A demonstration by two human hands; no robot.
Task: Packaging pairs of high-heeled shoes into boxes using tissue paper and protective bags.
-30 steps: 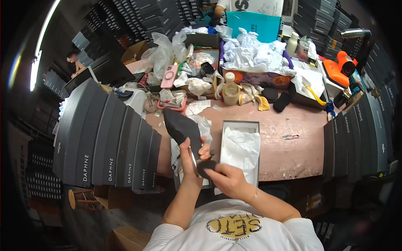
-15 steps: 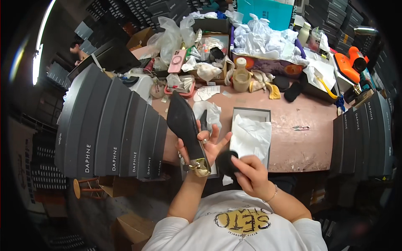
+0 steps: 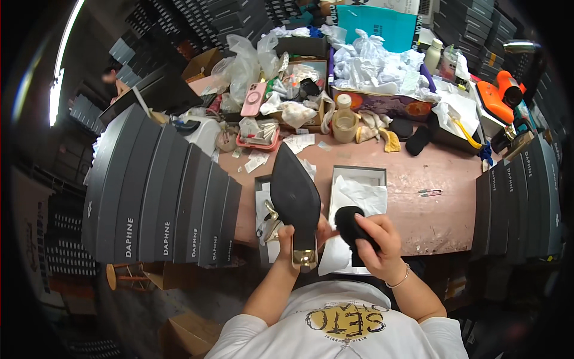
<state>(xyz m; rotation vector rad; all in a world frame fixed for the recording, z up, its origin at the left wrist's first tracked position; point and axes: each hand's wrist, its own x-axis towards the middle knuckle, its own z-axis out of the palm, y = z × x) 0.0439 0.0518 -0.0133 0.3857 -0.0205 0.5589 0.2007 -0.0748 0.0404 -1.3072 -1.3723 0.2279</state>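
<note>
My left hand (image 3: 286,244) grips a black pointed-toe shoe (image 3: 294,188), its dark sole turned up and its toe away from me. The short heel (image 3: 304,258) at the near end is shiny gold. A gold-coloured piece (image 3: 271,210) shows at the shoe's left side; I cannot tell if it belongs to this shoe. My right hand (image 3: 382,246) pinches a black fuzzy pad (image 3: 353,226), just right of the shoe and apart from its sole. Behind the pad lies an open grey box (image 3: 386,179) with white tissue paper (image 3: 363,194). Another open grey box (image 3: 260,190) is partly hidden under the shoe.
Stacked grey shoeboxes stand at left (image 3: 161,197) and right (image 3: 520,203). Small thread snips (image 3: 429,192) lie on the pink tabletop (image 3: 412,167). Farther back are a bottle (image 3: 344,122), a pink phone (image 3: 254,99), a bin of crumpled paper (image 3: 382,99) and an orange tool (image 3: 499,96).
The shoe has moved right and been turned so its sole faces up more squarely. My left hand's fingers have closed around it. The pad has moved slightly right.
</note>
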